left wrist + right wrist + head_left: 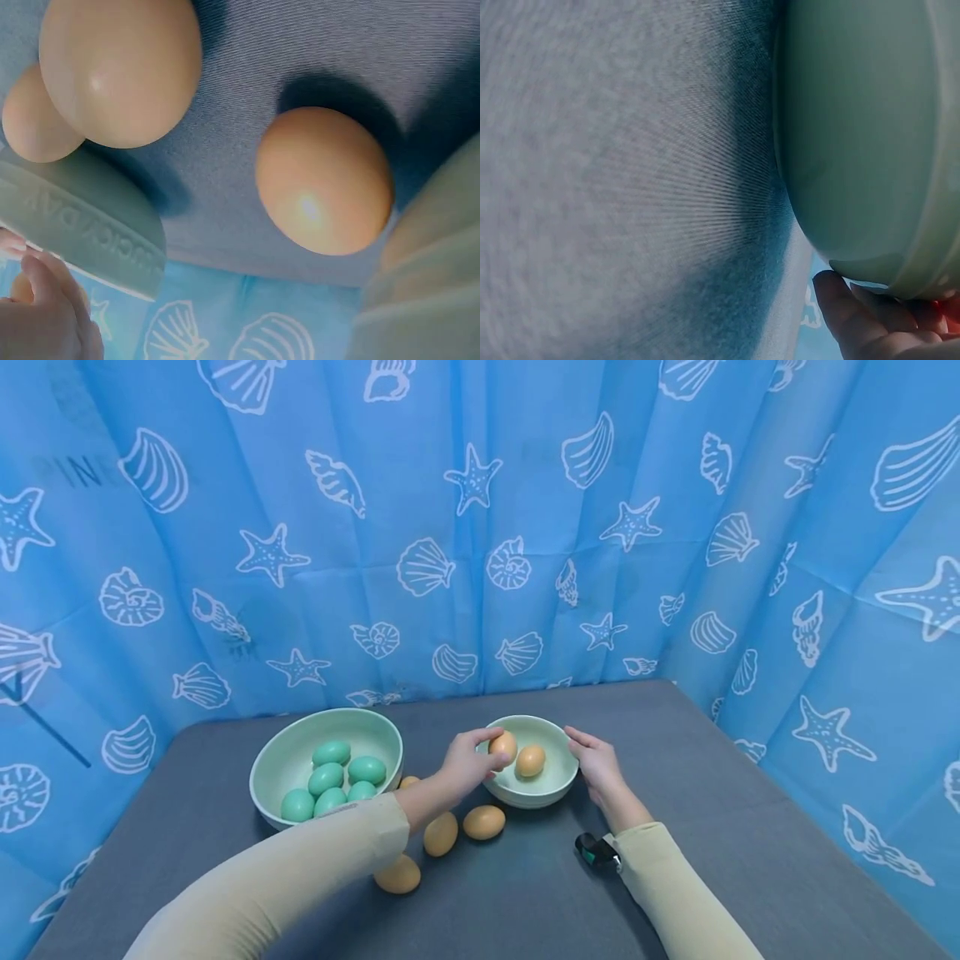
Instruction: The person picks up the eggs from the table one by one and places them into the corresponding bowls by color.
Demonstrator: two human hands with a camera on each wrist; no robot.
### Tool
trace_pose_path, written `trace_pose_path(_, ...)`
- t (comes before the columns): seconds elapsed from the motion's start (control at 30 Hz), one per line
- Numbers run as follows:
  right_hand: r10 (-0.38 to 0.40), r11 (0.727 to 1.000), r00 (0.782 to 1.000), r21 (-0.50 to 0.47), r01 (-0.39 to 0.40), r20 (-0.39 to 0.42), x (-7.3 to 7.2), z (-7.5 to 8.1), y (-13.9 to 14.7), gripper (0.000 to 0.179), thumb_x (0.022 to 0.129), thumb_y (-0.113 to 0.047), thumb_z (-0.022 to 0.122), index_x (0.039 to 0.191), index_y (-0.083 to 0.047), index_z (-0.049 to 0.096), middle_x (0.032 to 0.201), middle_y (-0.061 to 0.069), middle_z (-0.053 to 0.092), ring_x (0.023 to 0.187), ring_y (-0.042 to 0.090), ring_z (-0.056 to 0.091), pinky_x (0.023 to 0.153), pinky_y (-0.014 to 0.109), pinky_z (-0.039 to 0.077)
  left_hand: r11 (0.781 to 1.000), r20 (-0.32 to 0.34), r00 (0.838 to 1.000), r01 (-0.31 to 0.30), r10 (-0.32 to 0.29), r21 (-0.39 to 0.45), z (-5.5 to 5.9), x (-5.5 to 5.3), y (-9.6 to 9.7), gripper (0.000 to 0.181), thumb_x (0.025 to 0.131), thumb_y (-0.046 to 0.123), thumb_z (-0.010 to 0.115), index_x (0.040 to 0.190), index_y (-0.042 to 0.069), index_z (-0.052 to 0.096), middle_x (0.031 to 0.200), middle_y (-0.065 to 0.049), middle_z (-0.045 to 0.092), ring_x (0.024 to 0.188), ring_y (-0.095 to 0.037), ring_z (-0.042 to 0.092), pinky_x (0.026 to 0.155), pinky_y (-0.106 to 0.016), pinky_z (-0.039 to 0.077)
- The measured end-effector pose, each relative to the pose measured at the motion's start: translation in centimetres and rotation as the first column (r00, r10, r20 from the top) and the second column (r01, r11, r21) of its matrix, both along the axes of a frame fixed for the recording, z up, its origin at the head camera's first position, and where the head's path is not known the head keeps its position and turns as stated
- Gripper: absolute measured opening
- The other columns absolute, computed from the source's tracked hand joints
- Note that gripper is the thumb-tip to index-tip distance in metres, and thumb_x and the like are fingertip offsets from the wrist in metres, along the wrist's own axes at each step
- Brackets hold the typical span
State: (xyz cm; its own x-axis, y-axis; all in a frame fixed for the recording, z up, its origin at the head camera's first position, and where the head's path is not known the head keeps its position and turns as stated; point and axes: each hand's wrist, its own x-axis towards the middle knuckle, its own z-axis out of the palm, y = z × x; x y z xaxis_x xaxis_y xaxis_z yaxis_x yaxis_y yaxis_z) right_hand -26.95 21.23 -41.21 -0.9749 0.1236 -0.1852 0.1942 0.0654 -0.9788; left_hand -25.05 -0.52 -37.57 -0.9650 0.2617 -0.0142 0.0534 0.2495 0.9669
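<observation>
My left hand pinches a brown egg over the left part of a small pale-green bowl. Inside that bowl lies another brown egg. In the left wrist view the small bowl shows raised lettering on its outer wall, and the left hand is at its rim. My right hand holds the bowl at its right side, fingers at the rim. The right wrist view has the fingers against the wall of the bowl.
Left of the small bowl stands a larger pale-green bowl with several green eggs. Several brown eggs lie on the grey tabletop near the left forearm. A blue shell-patterned curtain hangs behind the table.
</observation>
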Motion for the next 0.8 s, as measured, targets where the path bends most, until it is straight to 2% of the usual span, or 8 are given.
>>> trace_pose_path(0.17, -0.006, 1.000, 1.000, -0.005, 0.006, 0.000, -0.1, -0.1, 0.0, 0.045, 0.108, -0.007, 0.039, 0.152, 0.001, 0.039, 0.160, 0.023, 0.032, 0.149, 0.036, 0.030, 0.119, 0.047, 0.033, 1.000, 0.003, 1.000, -0.016, 0.016, -0.006, -0.7, -1.0, 1.3, 0.049, 0.094, -0.003, 0.064, 0.141, -0.003, 0.054, 0.147, -0.022, 0.051, 0.094, -0.033, 0.071, 0.071, -0.029, 0.060)
trace_pose_path(0.33, -0.002, 1.000, 1.000, 0.002, 0.002, 0.004, -0.1, -0.1, 0.1, 0.045, 0.108, -0.007, 0.039, 0.152, 0.001, 0.039, 0.160, 0.023, 0.032, 0.149, 0.037, 0.029, 0.119, 0.048, 0.032, 0.996, 0.067, 0.996, -0.065, 0.061, 0.065, -1.0, -2.0, 2.7, 0.050, 0.092, -0.009, 0.062, 0.142, -0.003, 0.053, 0.147, -0.020, 0.052, 0.077, -0.015, 0.059, 0.063, -0.023, 0.054)
trace_pose_path(0.43, 0.002, 1.000, 1.000, 0.004, -0.002, 0.000, -0.2, -0.2, 0.1, 0.045, 0.108, -0.007, 0.039, 0.152, 0.001, 0.039, 0.160, 0.023, 0.032, 0.149, 0.037, 0.029, 0.119, 0.049, 0.032, 0.989, 0.110, 0.989, -0.112, 0.101, 0.100, -1.2, -2.6, 3.6, 0.053, 0.090, -0.013, 0.061, 0.142, -0.003, 0.053, 0.142, -0.019, 0.054, 0.069, -0.015, 0.052, 0.059, -0.021, 0.046)
trace_pose_path(0.5, 0.005, 1.000, 1.000, 0.002, -0.005, -0.002, -0.2, -0.3, 0.0, 0.045, 0.108, -0.008, 0.039, 0.152, 0.001, 0.039, 0.160, 0.023, 0.031, 0.148, 0.038, 0.030, 0.119, 0.049, 0.032, 0.986, 0.097, 0.985, -0.149, 0.142, 0.075, -1.3, -2.9, 4.2, 0.053, 0.088, -0.014, 0.063, 0.139, -0.003, 0.056, 0.140, -0.019, 0.056, 0.081, -0.017, 0.057, 0.067, -0.023, 0.050)
trace_pose_path(0.57, 0.004, 1.000, 1.000, -0.003, -0.004, -0.004, -0.2, -0.4, 0.0, 0.045, 0.108, -0.008, 0.040, 0.152, 0.001, 0.039, 0.160, 0.023, 0.032, 0.148, 0.037, 0.031, 0.119, 0.049, 0.033, 0.984, 0.062, 0.982, -0.179, 0.177, 0.025, -1.5, -3.2, 4.6, 0.051, 0.087, -0.014, 0.065, 0.136, -0.003, 0.058, 0.139, -0.019, 0.057, 0.100, -0.024, 0.062, 0.082, -0.028, 0.054)
trace_pose_path(0.67, 0.000, 1.000, 1.000, -0.003, 0.000, -0.006, -0.3, -0.4, 0.0, 0.045, 0.108, -0.008, 0.040, 0.152, 0.001, 0.039, 0.159, 0.024, 0.033, 0.148, 0.038, 0.031, 0.119, 0.049, 0.033, 0.977, 0.034, 0.977, -0.208, 0.209, -0.034, -1.5, -3.5, 5.1, 0.049, 0.085, -0.014, 0.066, 0.132, -0.003, 0.062, 0.139, -0.020, 0.058, 0.128, -0.030, 0.054, 0.102, -0.035, 0.051)
trace_pose_path(0.73, -0.004, 1.000, 1.000, -0.001, 0.004, -0.008, -0.2, -0.4, 0.0, 0.045, 0.108, -0.008, 0.039, 0.152, 0.001, 0.039, 0.158, 0.024, 0.034, 0.147, 0.038, 0.032, 0.118, 0.049, 0.033, 0.978, 0.052, 0.976, -0.208, 0.209, -0.035, -1.5, -3.6, 5.3, 0.049, 0.083, -0.016, 0.066, 0.131, -0.004, 0.063, 0.137, -0.021, 0.060, 0.121, -0.030, 0.058, 0.096, -0.034, 0.054)
trace_pose_path(0.8, -0.006, 1.000, 1.000, 0.003, 0.006, -0.010, -0.2, -0.4, 0.0, 0.045, 0.107, -0.007, 0.039, 0.152, 0.001, 0.040, 0.158, 0.025, 0.034, 0.147, 0.038, 0.032, 0.118, 0.049, 0.033, 0.979, 0.107, 0.973, -0.203, 0.204, -0.018, -1.6, -4.0, 5.6, 0.051, 0.082, -0.018, 0.066, 0.131, -0.003, 0.063, 0.135, -0.020, 0.061, 0.100, -0.025, 0.062, 0.075, -0.030, 0.057)
